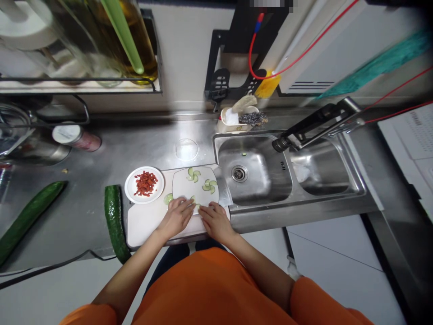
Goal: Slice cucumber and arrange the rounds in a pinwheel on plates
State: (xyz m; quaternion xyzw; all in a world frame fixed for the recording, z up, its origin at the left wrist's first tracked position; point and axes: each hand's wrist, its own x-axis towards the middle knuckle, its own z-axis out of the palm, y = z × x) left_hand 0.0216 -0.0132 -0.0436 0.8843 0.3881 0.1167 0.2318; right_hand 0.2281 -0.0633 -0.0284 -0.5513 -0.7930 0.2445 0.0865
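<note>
A white square plate (182, 183) with a thin dark rim lies on a pale cutting board (145, 225). Two pinwheels of thin cucumber slices (193, 174) are laid out on its far part. At its near edge, my left hand (176, 217) has its fingertips closed on a cucumber slice. My right hand (217, 222) meets it from the other side, fingertips bent down at a slice beside it; the fingers partly hide these slices. More slices (168, 198) sit by the plate's left edge. Flat beneath the plate's right side, a metal blade (225, 192) shows in part.
Left of the plate stands a white dish (128, 186) of red dried berries. A cut cucumber (114, 216) and a longer whole one (32, 216) lie further left. To the right is a double steel sink (253, 198) with a faucet (304, 126). A shelf (101, 85) of bottles overhangs the back left.
</note>
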